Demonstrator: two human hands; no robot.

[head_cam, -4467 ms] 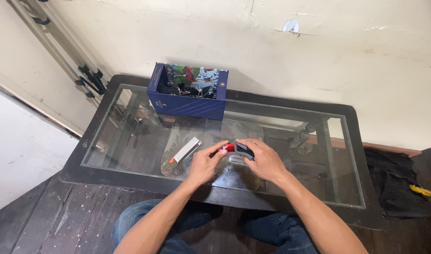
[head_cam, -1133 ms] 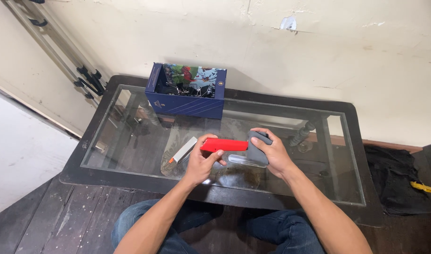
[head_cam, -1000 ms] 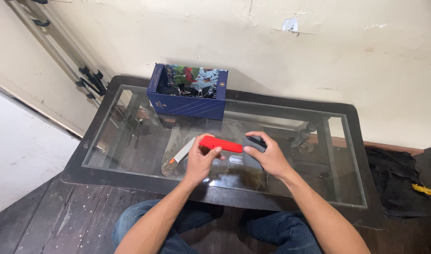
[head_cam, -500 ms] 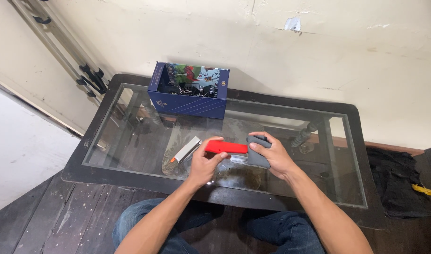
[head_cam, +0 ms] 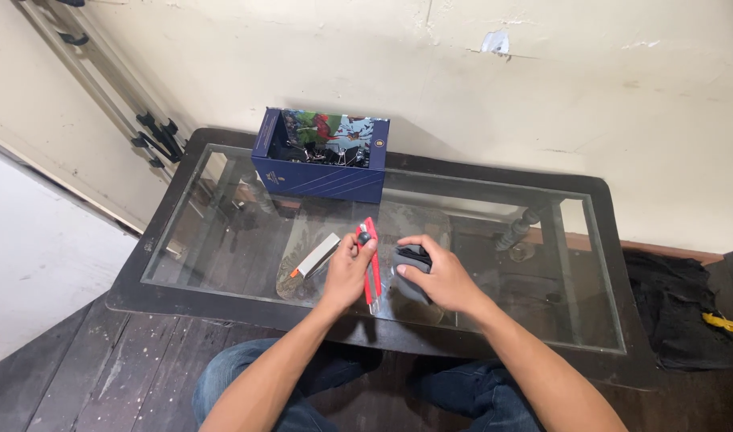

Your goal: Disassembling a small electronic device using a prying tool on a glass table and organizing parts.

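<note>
Over a glass-topped desk (head_cam: 222,232), the left hand (head_cam: 346,276) grips a red utility knife (head_cam: 370,264) upright while the right hand (head_cam: 438,276) presses a dark pouch (head_cam: 410,268) flat, no cut visible yet, blue box (head_cam: 322,156) behind.

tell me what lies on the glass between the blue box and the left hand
In the head view, a small white flat piece lies on the glass table between the blue box and the left hand.

Cream plaster wall (head_cam: 590,88), black glass-topped table (head_cam: 614,240), dark plank floor (head_cam: 70,384)
</note>
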